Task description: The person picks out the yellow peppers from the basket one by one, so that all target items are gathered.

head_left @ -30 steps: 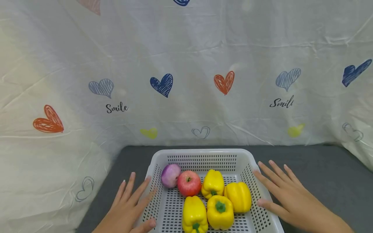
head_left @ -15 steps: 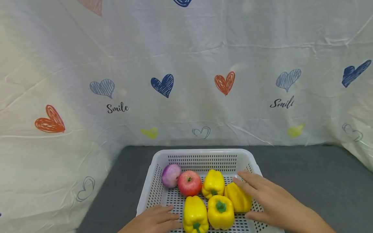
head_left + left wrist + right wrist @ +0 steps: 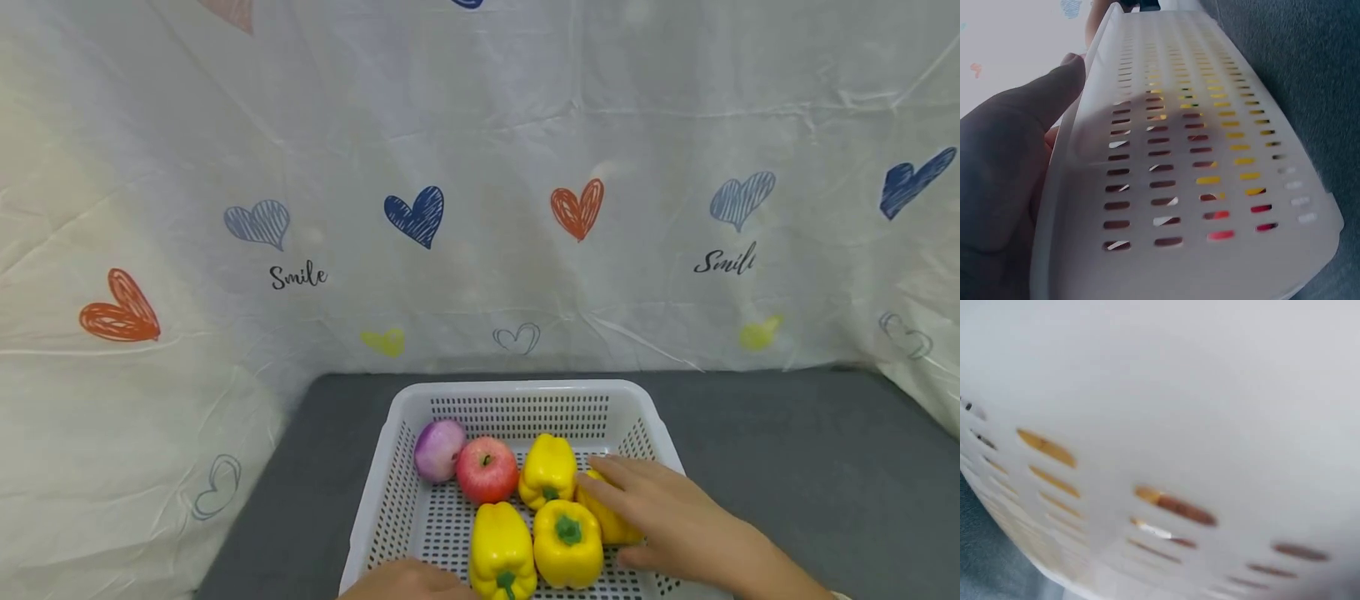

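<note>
In the head view, a white perforated basket (image 3: 405, 392) holds several yellow peppers, a red apple (image 3: 487, 471) and a purple-and-white round item (image 3: 438, 451). My right hand (image 3: 671, 518) reaches over the basket's right side, its extended fingers covering part of the rightmost pepper (image 3: 611, 518). Contact there is unclear. At the bottom edge, my left hand (image 3: 411, 581) is partly cut off, beside the front-left pepper (image 3: 501, 546). The left wrist view shows the left hand (image 3: 1007, 150) with its thumb along the basket rim (image 3: 1060, 169). Basket wall (image 3: 1179, 394) fills the right wrist view.
The basket stands on a dark grey table (image 3: 795, 450). Behind and to the left hangs a pale curtain (image 3: 480, 142) printed with hearts and writing. Two more yellow peppers, one at the back (image 3: 548, 468) and one at the front (image 3: 567, 546), lie near the basket's middle.
From outside the basket's right rim, my right hand has moved left over the rightmost pepper. My left hand has moved right and toward the front, partly out of the head view.
</note>
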`<state>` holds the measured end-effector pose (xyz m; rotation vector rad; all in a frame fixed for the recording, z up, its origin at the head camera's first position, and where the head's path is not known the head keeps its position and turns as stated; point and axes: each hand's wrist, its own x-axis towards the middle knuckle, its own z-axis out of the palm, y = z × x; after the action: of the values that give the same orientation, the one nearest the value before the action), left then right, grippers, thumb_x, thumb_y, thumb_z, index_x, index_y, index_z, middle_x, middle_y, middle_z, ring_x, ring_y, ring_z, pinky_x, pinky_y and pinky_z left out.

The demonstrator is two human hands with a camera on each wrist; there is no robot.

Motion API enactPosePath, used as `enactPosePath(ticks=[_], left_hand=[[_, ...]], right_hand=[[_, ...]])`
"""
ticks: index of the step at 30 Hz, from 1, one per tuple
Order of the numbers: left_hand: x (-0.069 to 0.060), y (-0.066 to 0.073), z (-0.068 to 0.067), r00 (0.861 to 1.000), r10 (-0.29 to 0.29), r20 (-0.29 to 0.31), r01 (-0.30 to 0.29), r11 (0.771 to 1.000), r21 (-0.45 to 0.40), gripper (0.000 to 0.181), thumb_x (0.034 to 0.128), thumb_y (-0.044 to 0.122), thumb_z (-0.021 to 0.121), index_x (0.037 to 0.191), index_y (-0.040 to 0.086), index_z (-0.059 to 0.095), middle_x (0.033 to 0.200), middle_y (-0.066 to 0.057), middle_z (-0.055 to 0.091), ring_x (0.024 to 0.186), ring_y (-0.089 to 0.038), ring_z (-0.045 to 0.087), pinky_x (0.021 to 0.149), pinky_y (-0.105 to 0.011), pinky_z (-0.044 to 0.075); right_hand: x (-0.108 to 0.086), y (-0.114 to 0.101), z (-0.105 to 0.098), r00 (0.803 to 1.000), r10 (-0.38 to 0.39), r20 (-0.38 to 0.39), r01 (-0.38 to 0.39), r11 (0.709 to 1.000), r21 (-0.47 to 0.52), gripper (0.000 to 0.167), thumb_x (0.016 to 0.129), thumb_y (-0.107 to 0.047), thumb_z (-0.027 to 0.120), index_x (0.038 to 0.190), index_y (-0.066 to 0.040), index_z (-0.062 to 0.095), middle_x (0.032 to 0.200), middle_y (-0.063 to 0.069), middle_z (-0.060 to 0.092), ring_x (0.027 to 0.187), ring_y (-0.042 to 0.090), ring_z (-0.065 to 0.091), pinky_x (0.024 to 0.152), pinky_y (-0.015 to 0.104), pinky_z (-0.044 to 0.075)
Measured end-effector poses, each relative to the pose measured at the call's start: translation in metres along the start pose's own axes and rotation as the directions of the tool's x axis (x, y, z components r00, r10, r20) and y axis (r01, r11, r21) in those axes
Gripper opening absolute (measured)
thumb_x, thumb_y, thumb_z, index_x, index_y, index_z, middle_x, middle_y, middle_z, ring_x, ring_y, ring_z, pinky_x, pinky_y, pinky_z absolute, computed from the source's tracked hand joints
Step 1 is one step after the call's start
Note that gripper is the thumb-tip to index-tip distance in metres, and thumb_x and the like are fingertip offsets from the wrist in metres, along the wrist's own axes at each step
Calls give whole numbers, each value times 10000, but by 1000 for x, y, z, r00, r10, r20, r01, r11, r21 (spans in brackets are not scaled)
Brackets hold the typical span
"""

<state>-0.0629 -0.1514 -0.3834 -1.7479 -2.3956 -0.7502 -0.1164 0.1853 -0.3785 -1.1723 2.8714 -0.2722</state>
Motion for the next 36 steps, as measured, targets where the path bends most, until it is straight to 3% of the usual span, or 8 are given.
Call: enactPosePath(ticks=[6, 12, 16, 21, 30, 36], left_hand=[[1, -3, 8, 999, -45, 5, 45, 999, -31, 157, 1017, 381, 582, 1120, 286, 654, 870, 196, 613, 772, 194, 492, 714, -27, 423], [-4, -10, 11, 1000, 2, -1, -2, 998, 56, 181, 1020, 370, 573, 1137, 270, 667, 927, 187, 642, 818, 173, 530, 738, -34, 423], [-3, -10, 12, 1000, 0, 2, 0, 999, 38, 189, 1019, 372, 576, 1141, 266, 674, 940, 194, 640, 836, 182, 526, 741, -34, 424], [-4, -13, 12, 1000, -10, 25, 10, 1000, 4, 197, 1032, 349, 563, 1149, 238, 676, 983, 166, 672, 871, 175, 544, 758, -44, 436], [-6, -15, 15, 1000, 26, 16, -27, 997, 66, 181, 1028, 332, 567, 1153, 243, 663, 973, 167, 661, 861, 157, 555, 771, -43, 429], [-5, -14, 10, 998, -8, 65, 4, 999, 54, 213, 1027, 370, 564, 1176, 245, 652, 1007, 171, 662, 868, 146, 554, 786, -54, 437]], right_hand=[[9, 0, 5, 1000, 27, -2, -27, 998, -65, 786, 708, -301, 904, 1391, -131, 556, 1263, 82, 582, 1133, 302, 575, 957, 536, 477], [11, 0, 8, 1000, -21, -21, 19, 995, -98, 780, 683, -306, 915, 1353, -119, 562, 1136, 40, 572, 1036, 262, 578, 935, 507, 490], [11, 0, 8, 999, -44, -28, 41, 994, -105, 772, 656, -307, 927, 1317, -144, 561, 1069, 1, 545, 968, 223, 560, 916, 481, 502], [11, -1, 9, 1000, -22, -18, 20, 995, -100, 794, 623, -292, 946, 1302, -162, 555, 1063, 1, 545, 952, 223, 555, 866, 477, 519], [9, -1, 7, 999, -32, 14, 33, 996, -87, 830, 619, -283, 953, 1331, -166, 544, 1071, -15, 528, 921, 185, 528, 849, 457, 518], [6, -2, -1, 999, -42, 2, 42, 998, -41, 805, 626, -222, 940, 1335, -164, 563, 1116, -40, 520, 963, 161, 513, 893, 448, 502]])
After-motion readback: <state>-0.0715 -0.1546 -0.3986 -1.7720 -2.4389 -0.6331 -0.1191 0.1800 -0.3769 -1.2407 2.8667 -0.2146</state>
